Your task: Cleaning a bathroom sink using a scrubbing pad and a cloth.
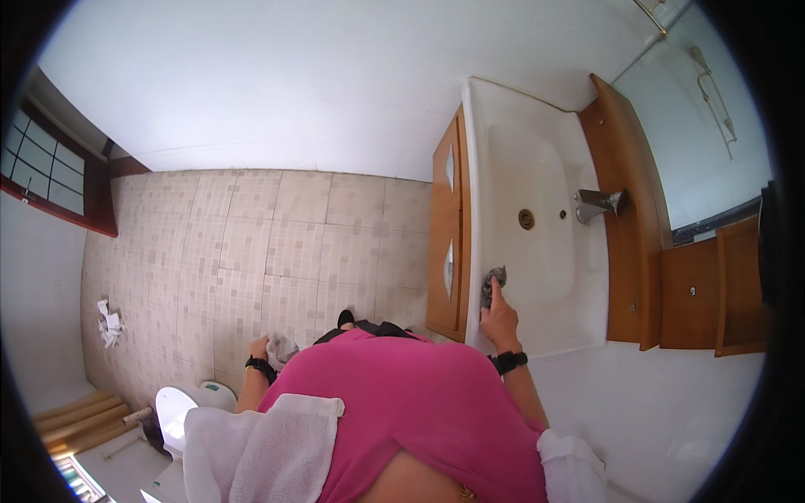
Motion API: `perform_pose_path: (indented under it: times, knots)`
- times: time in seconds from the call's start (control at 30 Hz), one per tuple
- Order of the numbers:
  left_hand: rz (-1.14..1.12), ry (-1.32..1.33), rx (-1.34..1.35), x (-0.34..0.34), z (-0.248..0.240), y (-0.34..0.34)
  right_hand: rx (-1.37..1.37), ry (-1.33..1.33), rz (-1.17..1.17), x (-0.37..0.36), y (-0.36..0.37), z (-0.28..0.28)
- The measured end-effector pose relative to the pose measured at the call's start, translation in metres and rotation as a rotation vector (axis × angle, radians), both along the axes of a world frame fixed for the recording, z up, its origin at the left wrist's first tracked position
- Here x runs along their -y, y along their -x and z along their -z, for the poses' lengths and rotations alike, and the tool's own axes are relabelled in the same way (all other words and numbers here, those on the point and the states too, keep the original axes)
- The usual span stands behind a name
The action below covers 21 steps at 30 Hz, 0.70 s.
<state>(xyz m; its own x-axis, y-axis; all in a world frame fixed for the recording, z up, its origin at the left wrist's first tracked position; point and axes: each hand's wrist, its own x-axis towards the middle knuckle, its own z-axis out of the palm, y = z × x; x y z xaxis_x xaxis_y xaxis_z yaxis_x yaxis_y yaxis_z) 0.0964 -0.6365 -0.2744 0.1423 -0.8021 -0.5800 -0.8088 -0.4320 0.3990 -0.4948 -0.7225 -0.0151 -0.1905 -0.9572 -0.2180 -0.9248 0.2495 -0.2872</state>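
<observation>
On the near left rim of the white washbasin (545,314), my right hand (501,323) is closed on a grey crumpled wad (495,278), which looks like a scouring pad or wet rag. The wad presses against the rim beside the bowl. My left hand (259,347) hangs low at my left side, over the tiled floor, its fingers wrapped around a bunched pale cloth (283,349). Each wrist has a black band. A chrome faucet (597,203) stands at the basin's right side, and the round drain (526,220) shows in the bowl.
Under the basin is a wooden cabinet (444,251); a wooden ledge (625,210) and mirror (700,126) lie to its right. A white toilet (173,411) stands at lower left. Crumpled white paper (109,324) lies on the floor near a red-brown door (99,193).
</observation>
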Motion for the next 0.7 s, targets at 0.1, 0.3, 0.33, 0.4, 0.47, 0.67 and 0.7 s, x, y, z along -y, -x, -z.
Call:
perform_pose_path:
  times: [0.1,0.3,0.33,0.4,0.47,0.67,0.7]
  knots:
    - [0.019,0.063,-0.009,-0.001,-0.002,-0.009,-0.08,0.049,0.049,0.038,0.001,0.003]
    - [-0.163,-0.06,-0.095,0.006,-0.023,-0.027,-0.097,0.223,0.14,0.072,0.006,0.025]
    - [-0.064,-0.018,-0.128,0.004,-0.017,-0.038,-0.058,0.255,0.168,0.069,0.002,0.025]
    - [0.028,0.001,-0.075,0.001,0.0,-0.067,-0.066,0.274,0.198,0.054,-0.014,0.022]
    - [0.078,0.005,-0.023,0.008,-0.002,-0.066,-0.094,0.299,0.232,0.036,-0.031,0.02]
    - [-0.02,-0.092,-0.029,0.023,0.008,-0.077,-0.063,0.479,0.265,0.008,-0.052,0.019]
    - [-0.022,-0.103,-0.03,0.028,0.003,-0.076,-0.104,0.433,0.27,0.011,-0.048,0.022]
